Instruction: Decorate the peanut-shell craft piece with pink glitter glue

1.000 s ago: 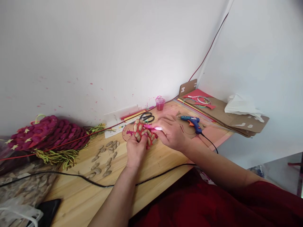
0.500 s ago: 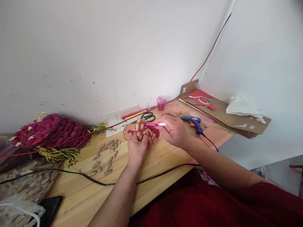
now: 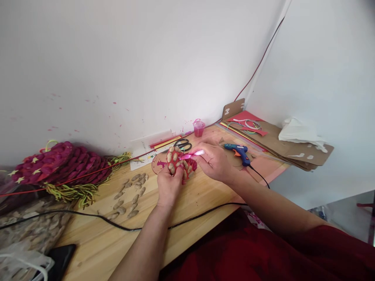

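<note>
In the head view my left hand (image 3: 169,184) is closed on a red disc covered with peanuts (image 3: 175,158), thumb pressed near its lower edge. The peanuts on its left are bare tan; its right edge carries magenta paint. My right hand (image 3: 213,162) pinches a small paintbrush (image 3: 193,155) smeared with pink. Its tip lies at the peanuts near the disc's middle; whether it touches them I cannot tell. Behind the disc lies a round paint-stained cardboard piece (image 3: 157,164). A clear cup of magenta paint (image 3: 199,128) stands by the wall.
Loose peanuts (image 3: 135,198) lie left of my hands. Further left are magenta peanut discs (image 3: 63,164) with stars and yarn fringe. Scissors (image 3: 183,144) lie behind the disc, a blue glue gun (image 3: 238,150) to the right. A black cable (image 3: 117,224) crosses the table.
The brush in my right hand has shifted slightly left and down over the peanuts. My left hand keeps its hold on the disc.
</note>
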The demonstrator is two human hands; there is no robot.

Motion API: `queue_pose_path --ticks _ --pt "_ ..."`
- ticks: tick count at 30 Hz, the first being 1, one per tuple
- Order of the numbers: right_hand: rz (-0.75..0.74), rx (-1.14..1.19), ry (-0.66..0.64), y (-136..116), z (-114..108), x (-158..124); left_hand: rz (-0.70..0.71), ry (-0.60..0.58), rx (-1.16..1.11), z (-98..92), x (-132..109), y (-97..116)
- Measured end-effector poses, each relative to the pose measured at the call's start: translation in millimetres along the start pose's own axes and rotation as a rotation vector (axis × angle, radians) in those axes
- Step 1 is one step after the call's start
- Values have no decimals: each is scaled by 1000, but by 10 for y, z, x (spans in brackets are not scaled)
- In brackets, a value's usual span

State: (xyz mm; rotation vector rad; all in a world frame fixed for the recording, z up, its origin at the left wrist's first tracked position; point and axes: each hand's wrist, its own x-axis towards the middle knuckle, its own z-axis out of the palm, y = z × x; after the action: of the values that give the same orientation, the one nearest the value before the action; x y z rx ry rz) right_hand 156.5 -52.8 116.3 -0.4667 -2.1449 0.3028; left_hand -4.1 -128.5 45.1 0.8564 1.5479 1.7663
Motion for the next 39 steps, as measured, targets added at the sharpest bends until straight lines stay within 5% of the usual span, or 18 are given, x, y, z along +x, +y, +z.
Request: queue_pose_path --ticks 8,28,34,39 --pt "11 -46 78 4 -24 32 3 -14 159 29 -33 88" --pt "19 3 41 17 18 60 51 -12 311 -5 1 37" --pt "101 -135 85 446 -123 372 -102 17 160 14 27 23" --pt "470 -471 -42 985 -207 871 -115 20 95 29 19 74"
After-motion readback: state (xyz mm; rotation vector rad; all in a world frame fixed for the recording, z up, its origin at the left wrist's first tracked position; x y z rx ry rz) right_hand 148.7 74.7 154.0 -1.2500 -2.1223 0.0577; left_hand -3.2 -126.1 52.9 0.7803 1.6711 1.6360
